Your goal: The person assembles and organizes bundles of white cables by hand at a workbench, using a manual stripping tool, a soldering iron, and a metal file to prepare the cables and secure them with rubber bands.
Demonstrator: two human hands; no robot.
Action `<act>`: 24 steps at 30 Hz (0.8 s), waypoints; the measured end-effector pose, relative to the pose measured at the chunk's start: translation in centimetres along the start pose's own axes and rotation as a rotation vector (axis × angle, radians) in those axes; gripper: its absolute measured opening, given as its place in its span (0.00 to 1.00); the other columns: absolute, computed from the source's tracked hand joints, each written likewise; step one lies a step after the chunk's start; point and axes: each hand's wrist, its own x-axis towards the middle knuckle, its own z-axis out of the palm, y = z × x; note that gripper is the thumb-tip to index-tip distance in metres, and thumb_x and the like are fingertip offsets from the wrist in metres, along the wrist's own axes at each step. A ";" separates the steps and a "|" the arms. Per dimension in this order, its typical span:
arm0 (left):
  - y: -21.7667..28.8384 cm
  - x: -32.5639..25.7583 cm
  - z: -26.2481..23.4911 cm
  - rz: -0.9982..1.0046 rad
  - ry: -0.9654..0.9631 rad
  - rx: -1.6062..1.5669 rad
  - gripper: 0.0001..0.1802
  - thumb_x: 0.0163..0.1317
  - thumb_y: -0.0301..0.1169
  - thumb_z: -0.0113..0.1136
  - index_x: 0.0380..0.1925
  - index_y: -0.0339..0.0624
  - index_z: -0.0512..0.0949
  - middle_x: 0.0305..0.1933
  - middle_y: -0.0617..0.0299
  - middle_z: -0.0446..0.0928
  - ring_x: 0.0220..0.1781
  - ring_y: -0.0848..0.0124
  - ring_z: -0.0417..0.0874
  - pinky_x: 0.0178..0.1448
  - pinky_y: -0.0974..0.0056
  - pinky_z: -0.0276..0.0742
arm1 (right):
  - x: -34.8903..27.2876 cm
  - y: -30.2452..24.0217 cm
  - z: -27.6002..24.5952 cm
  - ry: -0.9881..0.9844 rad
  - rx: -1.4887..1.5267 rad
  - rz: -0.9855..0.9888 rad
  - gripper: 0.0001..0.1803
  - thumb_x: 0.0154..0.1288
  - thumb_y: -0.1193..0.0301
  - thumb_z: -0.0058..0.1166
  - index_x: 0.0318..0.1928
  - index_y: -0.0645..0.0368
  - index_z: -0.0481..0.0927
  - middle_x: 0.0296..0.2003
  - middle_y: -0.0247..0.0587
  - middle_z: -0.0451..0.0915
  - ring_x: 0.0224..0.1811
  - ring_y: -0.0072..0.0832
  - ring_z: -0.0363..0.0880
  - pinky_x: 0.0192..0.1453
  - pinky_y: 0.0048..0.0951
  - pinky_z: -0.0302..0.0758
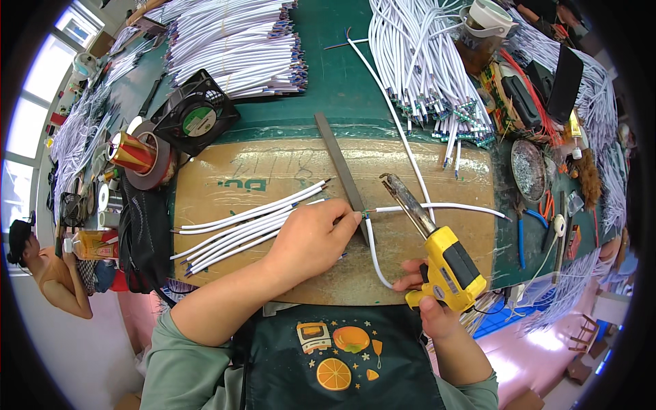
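Note:
My left hand (311, 236) is closed, thumb and finger pinched at the stripped end of a white cable (372, 253) beside a flat grey metal bar (338, 160). That cable curves down toward my right hand (437, 318). My right hand is wrapped round the grip of a yellow and black pistol-shaped soldering gun (454, 270), its long metal tip pointing up and left above the board. A second white cable (458, 206) lies to the right, its bare end close to my left fingertips. Several short white cables (249, 208) lie left of and beneath my left hand.
A brown board (205, 160) covers the near green table. Large white cable bundles (236, 48) are piled behind, with more (430, 68) at back right. A black fan (198, 119) and tape roll (154, 164) stand left. A metal dish (529, 171) and blue-handled pliers (523, 239) lie right.

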 end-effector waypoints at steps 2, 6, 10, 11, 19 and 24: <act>0.1 0.0 -0.1 -0.025 -0.011 0.006 0.15 0.66 0.38 0.55 0.28 0.36 0.78 0.21 0.45 0.76 0.26 0.45 0.78 0.31 0.50 0.72 | -0.1 0.0 0.0 -0.005 -0.011 -0.001 0.38 0.62 0.57 0.62 0.66 0.61 0.61 0.55 0.51 0.74 0.46 0.37 0.83 0.50 0.37 0.79; -0.3 0.1 -0.1 -0.044 -0.028 -0.002 0.13 0.66 0.36 0.58 0.31 0.35 0.79 0.21 0.51 0.76 0.22 0.63 0.74 0.30 0.60 0.70 | -0.7 0.5 -0.8 -0.115 0.009 0.003 0.37 0.63 0.61 0.62 0.68 0.57 0.61 0.57 0.43 0.72 0.52 0.32 0.78 0.56 0.35 0.74; -0.2 0.2 -0.2 -0.091 -0.050 -0.032 0.14 0.66 0.37 0.58 0.31 0.35 0.79 0.22 0.54 0.76 0.24 0.67 0.74 0.32 0.62 0.71 | -1.8 0.5 -1.4 -0.126 0.029 -0.014 0.35 0.63 0.61 0.62 0.66 0.57 0.64 0.53 0.42 0.74 0.51 0.30 0.76 0.55 0.35 0.74; -0.2 0.2 -0.3 -0.099 -0.054 -0.048 0.14 0.65 0.37 0.59 0.31 0.35 0.79 0.22 0.55 0.76 0.25 0.68 0.74 0.33 0.62 0.71 | -1.9 0.5 -1.6 -0.129 0.028 -0.013 0.35 0.63 0.61 0.62 0.66 0.57 0.64 0.53 0.42 0.74 0.51 0.30 0.76 0.55 0.35 0.74; -0.4 0.7 -0.4 -0.146 -0.098 -0.072 0.14 0.65 0.36 0.59 0.30 0.35 0.79 0.22 0.61 0.76 0.26 0.74 0.73 0.33 0.65 0.71 | -2.8 0.8 -2.0 -0.053 0.082 0.112 0.22 0.55 0.60 0.71 0.42 0.60 0.76 0.28 0.36 0.77 0.29 0.23 0.75 0.34 0.27 0.75; -0.5 0.7 -0.4 -0.155 -0.105 -0.105 0.14 0.65 0.36 0.60 0.29 0.34 0.78 0.22 0.63 0.76 0.26 0.76 0.73 0.32 0.67 0.71 | -3.1 1.1 -2.4 -0.042 0.041 0.064 0.21 0.54 0.60 0.72 0.37 0.61 0.76 0.24 0.34 0.75 0.23 0.21 0.73 0.26 0.23 0.72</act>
